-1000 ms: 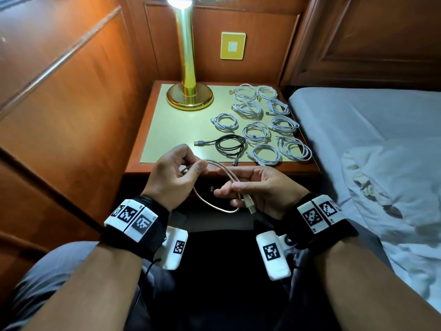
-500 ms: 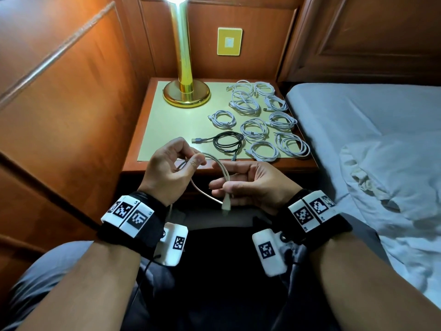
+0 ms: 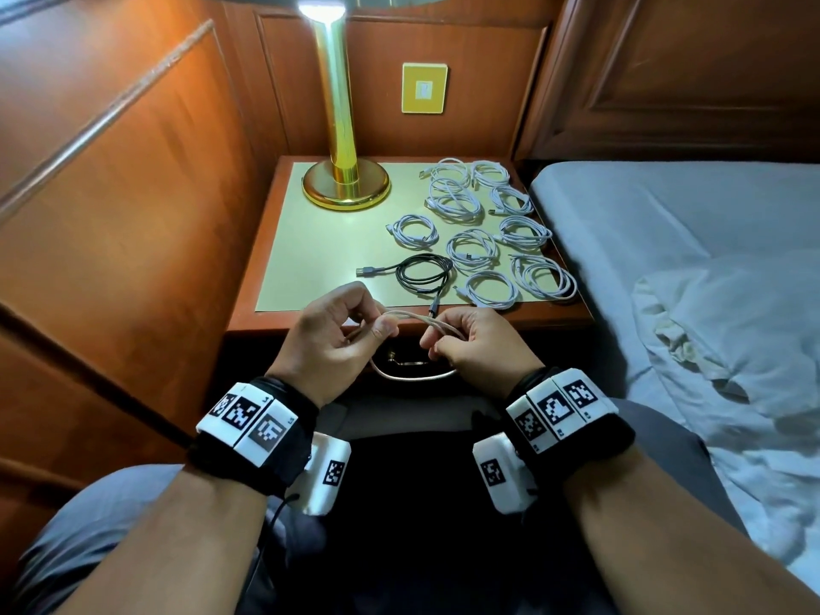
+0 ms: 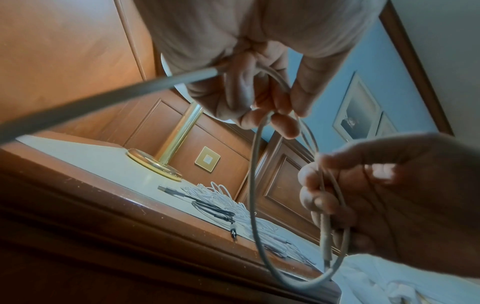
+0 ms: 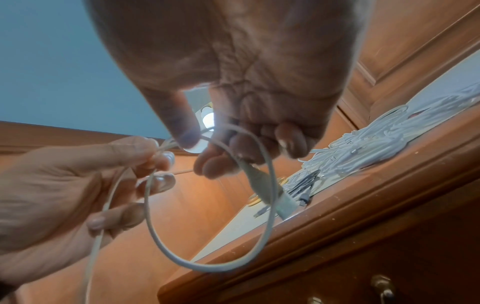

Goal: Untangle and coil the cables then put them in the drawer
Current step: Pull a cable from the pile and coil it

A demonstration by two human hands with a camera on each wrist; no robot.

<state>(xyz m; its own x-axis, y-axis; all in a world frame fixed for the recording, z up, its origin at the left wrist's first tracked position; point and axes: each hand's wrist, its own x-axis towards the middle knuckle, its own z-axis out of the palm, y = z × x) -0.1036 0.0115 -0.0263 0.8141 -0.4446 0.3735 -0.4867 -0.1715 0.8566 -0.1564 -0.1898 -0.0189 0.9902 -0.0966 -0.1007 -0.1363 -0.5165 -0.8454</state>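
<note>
A beige cable (image 3: 415,316) runs between both hands in front of the nightstand, and a loop of it (image 3: 412,377) hangs below them. My left hand (image 3: 381,321) pinches several strands between thumb and fingers. My right hand (image 3: 434,344) curls round the cable near its plug end (image 5: 262,185). In the left wrist view the loop (image 4: 253,185) hangs from my left fingers (image 4: 283,123). Several coiled white cables (image 3: 471,250) and one black cable (image 3: 421,275) lie on the nightstand top (image 3: 319,250). The drawer front (image 5: 350,267) below the top is shut and shows a brass handle (image 3: 394,359).
A brass lamp (image 3: 346,179) stands at the back left of the nightstand. Wood panelling (image 3: 124,206) closes the left side. A bed with a crumpled white sheet (image 3: 710,330) lies to the right. My knees (image 3: 111,503) are low in the head view.
The right hand has drawn the plug end up into its fingers, out of the head view. Both hands have come closer together, and the loop below them hangs wider.
</note>
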